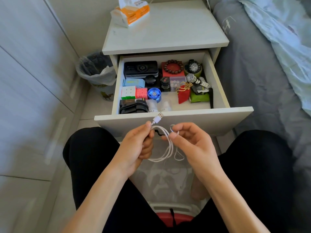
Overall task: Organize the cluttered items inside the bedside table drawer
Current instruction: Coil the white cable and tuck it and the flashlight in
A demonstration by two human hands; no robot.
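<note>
The white drawer [217, 78] of the bedside table stands pulled out. In it lie a black case [140, 68], two puzzle cubes [128, 92], a blue yo-yo [154, 93], a bead bracelet [173, 66] on a red box, two watches [193, 66], a red pouch [183, 95] and a green packet [199, 97]. In front of the drawer, my left hand [137, 145] and my right hand [191, 142] each pinch a looped white USB cable [165, 145]. Its plug points up toward the drawer front.
An orange-and-white tissue pack [133, 12] sits on the bedside table top [176, 31]. A lined waste bin [96, 73] stands to the left. A bed with grey sheet [255, 81] lies to the right. My legs in black flank a clear plastic stool [168, 182].
</note>
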